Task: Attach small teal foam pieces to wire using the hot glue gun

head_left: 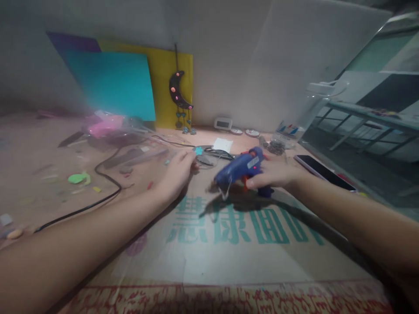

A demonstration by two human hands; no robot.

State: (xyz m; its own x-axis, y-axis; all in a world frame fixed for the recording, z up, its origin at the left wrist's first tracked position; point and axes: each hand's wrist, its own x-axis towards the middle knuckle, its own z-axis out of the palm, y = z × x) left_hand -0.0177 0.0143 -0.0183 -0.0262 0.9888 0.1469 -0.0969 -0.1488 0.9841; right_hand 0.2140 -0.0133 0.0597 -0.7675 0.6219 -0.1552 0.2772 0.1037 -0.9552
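My right hand (269, 175) is wrapped round the handle of a blue glue gun (238, 169), whose nozzle points left and down over the table. A small light shows on the gun's side. My left hand (181, 169) reaches to the middle of the table, its fingers pressed together at a small turquoise flower (198, 151). Beside those fingertips lie a clear round piece (205, 161) and a dark cord. Turquoise characters (232, 222) are printed on the board below both hands.
A dark crescent ornament (176, 90) hangs before yellow and turquoise sheets (114, 83). Pink plastic packaging (106, 125), scraps and a black cable (108, 174) lie left. A phone (324, 172) is right; a small white device (223, 123) stands behind.
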